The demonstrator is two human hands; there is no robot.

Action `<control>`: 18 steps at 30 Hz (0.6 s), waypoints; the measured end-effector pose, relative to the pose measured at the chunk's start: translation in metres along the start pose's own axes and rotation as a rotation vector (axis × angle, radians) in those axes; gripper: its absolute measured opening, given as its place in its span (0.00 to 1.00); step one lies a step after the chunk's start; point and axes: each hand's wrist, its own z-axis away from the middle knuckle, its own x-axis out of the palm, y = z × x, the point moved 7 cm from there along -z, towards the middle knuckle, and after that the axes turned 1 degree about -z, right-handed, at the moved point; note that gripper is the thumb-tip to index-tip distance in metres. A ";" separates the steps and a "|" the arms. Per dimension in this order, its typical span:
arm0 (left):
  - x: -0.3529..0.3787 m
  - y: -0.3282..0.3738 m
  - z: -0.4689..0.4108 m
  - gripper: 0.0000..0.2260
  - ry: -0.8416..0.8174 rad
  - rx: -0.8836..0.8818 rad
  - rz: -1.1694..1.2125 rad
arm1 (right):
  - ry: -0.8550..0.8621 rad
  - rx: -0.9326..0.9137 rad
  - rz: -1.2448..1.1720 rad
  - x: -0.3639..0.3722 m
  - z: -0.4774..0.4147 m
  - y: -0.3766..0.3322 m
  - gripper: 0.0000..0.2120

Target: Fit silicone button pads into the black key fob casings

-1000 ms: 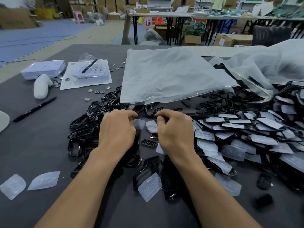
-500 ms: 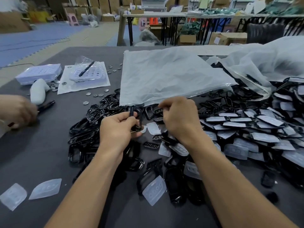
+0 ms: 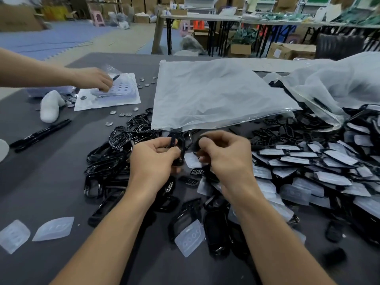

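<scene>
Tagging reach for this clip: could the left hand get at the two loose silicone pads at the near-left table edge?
Probably yes: the pads lie uncovered on bare table, but the left hand holds a black casing.

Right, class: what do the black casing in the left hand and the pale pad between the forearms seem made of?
Black casing: probably hard plastic, glossy; its edges catch highlights. Pale pad: likely soft silicone, frosted and translucent, with moulded button bumps.

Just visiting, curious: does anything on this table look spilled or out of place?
Small silver discs lie scattered loose on the grey table beside the white sheet, as if spilled. Two silicone pads sit alone near the left edge, away from the main pile.
</scene>
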 end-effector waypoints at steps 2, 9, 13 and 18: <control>0.005 0.001 0.004 0.09 -0.035 0.036 -0.053 | -0.062 0.165 -0.251 0.003 0.011 0.014 0.10; 0.016 0.011 0.016 0.14 -0.118 0.074 0.044 | -0.128 0.221 -0.338 0.006 0.012 0.016 0.07; 0.018 0.010 0.014 0.14 -0.242 -0.017 0.216 | -0.133 0.185 -0.324 0.007 0.011 0.014 0.09; 0.022 0.005 0.012 0.15 -0.392 -0.139 0.349 | -0.119 0.185 -0.343 0.005 0.008 0.014 0.10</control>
